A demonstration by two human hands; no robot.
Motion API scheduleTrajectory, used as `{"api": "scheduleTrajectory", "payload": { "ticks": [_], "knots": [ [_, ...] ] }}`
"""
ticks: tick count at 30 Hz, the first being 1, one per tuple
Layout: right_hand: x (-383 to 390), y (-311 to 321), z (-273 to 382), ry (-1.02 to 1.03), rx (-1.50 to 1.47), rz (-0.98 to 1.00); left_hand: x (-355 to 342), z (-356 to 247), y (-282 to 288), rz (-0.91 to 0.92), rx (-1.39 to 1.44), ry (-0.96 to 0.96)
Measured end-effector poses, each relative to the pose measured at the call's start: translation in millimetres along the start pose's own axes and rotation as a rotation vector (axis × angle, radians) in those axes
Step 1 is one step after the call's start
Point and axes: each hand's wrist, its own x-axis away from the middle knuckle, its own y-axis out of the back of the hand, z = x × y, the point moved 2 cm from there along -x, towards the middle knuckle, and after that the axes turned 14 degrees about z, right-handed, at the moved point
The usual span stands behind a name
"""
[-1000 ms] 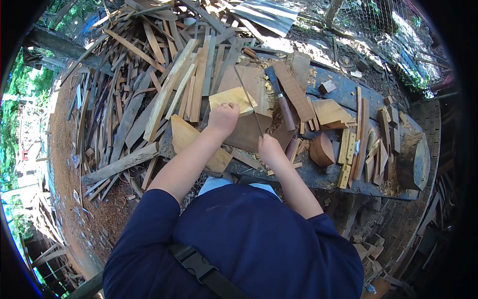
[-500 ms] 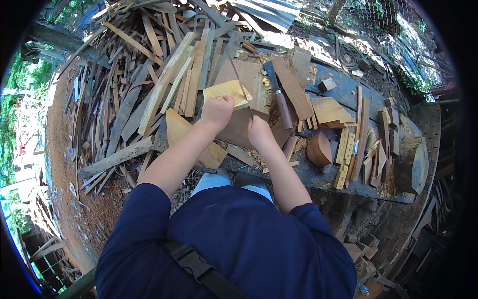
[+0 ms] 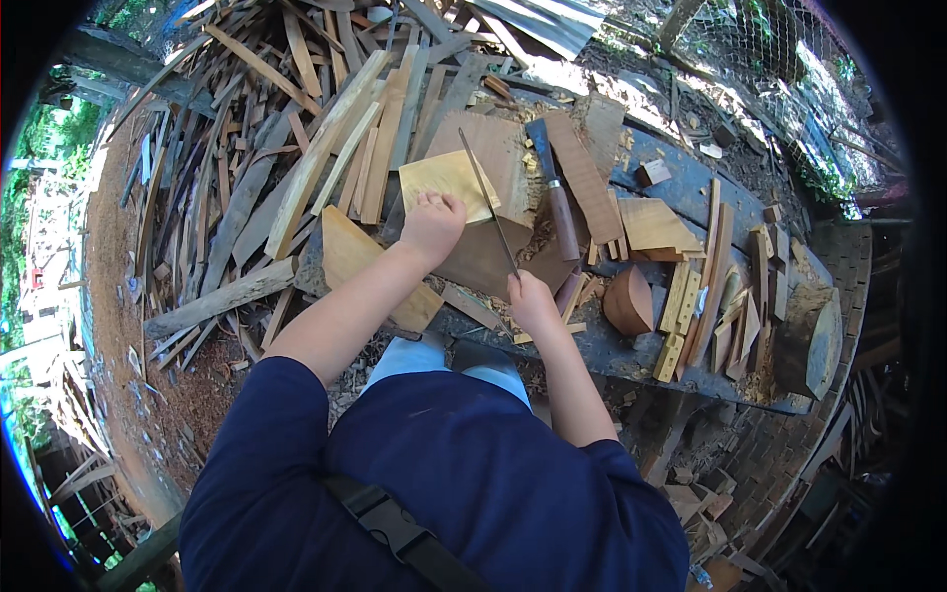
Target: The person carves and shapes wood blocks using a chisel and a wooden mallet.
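Observation:
A long, thin, dark saw (image 3: 485,187), seen nearly edge-on, slants across the right edge of a pale yellow wood board (image 3: 434,179). The fingers of my right hand (image 3: 534,302) are closed round its near end, so the handle is hidden. My left hand (image 3: 434,227) presses down on the near part of the board with its fingers curled. The board rests on a thick brown wood block (image 3: 493,148) on the workbench. To the right lies a large blade tool with a wooden handle (image 3: 562,222), next to a flat brown board (image 3: 584,178).
A big heap of wood strips (image 3: 252,178) fills the left side. On the blue-grey bench (image 3: 681,192) at right lie a rounded wood block (image 3: 628,299), several yellow notched pieces (image 3: 677,321) and narrow sticks. A stump-like block (image 3: 815,345) stands at the far right end.
My right hand has drawn back toward me and slightly right, pulling the saw along the board's edge. My left hand stays on the board, its fingers a little less tightly curled.

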Motion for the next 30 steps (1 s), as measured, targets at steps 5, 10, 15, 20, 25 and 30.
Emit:
{"api": "scheduleTrajectory", "payload": {
  "ticks": [5,10,15,20,25,30],
  "knots": [
    [14,-5,-17,-0.076,-0.101,-0.071,-1,-17,-5,0.037,0.025,-0.031],
    [13,-12,-18,-0.003,-0.164,-0.173,2,-21,-22,0.179,0.064,-0.043],
    [13,-12,-17,-0.017,-0.139,-0.2,4,-17,-21,0.127,0.183,-0.052],
    [14,-12,-32,-0.077,-0.122,-0.227,-15,12,22,0.628,0.486,-0.052],
    [13,-13,-37,-0.056,-0.124,-0.199,-20,41,7,0.418,0.304,0.108],
    [15,-12,-29,-0.076,-0.166,-0.2,-24,47,-11,0.562,0.641,0.185]
  ]
}}
